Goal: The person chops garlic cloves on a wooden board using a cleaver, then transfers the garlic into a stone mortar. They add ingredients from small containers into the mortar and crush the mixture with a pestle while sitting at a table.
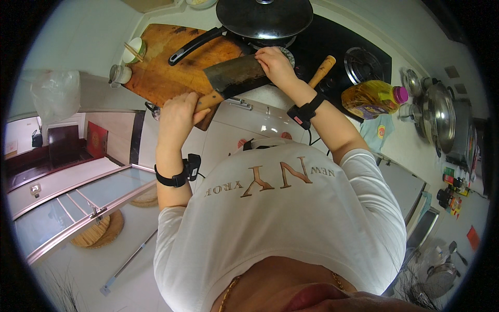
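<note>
A Chinese cleaver [238,74] with a broad dark blade is held tilted over the front right of the wooden cutting board [156,58]. Its wooden handle [209,101] is gripped by my left hand [177,113], close to the board's front edge. At the blade's far end, my right hand [277,67] pinches the upper corner between fingers and thumb. Partly hidden behind that hand is a patterned dish [289,56]. The black handle [199,43] of a lidded wok [265,19] reaches across the board, beyond the blade.
A green-and-white bowl [132,48] with chopsticks and a glass jar [120,74] stand at the board's left edge. To the right are a black cooktop [335,43], a wooden tool handle [322,71] and an oil bottle [370,99]. Metal cookware [442,117] sits farther right.
</note>
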{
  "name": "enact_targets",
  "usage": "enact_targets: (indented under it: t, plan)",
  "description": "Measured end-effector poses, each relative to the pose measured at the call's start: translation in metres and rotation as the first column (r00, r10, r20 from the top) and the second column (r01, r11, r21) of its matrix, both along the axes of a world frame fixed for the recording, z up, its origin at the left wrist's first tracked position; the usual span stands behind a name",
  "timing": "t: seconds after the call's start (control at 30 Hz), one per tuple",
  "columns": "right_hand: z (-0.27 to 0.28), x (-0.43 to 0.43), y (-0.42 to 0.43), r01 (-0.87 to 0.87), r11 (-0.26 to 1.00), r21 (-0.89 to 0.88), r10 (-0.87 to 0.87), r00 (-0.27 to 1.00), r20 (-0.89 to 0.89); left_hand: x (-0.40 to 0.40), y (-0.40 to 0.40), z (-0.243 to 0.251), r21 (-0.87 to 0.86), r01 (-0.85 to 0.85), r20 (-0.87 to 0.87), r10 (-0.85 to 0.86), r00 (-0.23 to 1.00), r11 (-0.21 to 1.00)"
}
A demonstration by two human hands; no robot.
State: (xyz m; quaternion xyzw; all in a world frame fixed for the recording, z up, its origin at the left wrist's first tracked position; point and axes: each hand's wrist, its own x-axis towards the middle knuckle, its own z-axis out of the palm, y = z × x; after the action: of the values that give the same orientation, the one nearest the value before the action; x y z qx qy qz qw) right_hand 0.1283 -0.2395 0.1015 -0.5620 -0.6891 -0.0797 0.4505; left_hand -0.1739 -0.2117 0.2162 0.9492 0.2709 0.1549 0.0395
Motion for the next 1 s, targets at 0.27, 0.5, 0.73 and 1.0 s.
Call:
enact_targets:
  t: [0.27, 0.5, 0.73, 1.0]
  plan:
    - [-0.009, 0.034, -0.019, 0.103, 0.99, -0.1, -0.091, 0.99, 0.111, -0.008, -0.004, 0.002, 0.01, -0.008, 0.033, 0.008, 0.999, 1.0]
    - [0.006, 0.035, -0.022, 0.225, 0.971, -0.077, -0.23, 0.971, -0.068, -0.026, 0.007, -0.013, 0.004, -0.084, -0.022, 0.084, 0.996, 0.996]
    - [0.016, 0.001, -0.022, 0.055, 0.992, -0.112, -0.041, 0.991, 0.124, -0.042, 0.009, -0.028, -0.016, -0.042, 0.199, 0.045, 0.979, 0.999]
    - [0.038, 0.027, -0.061, 0.125, 0.916, -0.382, -0.16, 0.985, -0.06, -0.11, 0.031, -0.101, -0.124, -0.222, 0.116, 0.237, 0.965, 0.967]
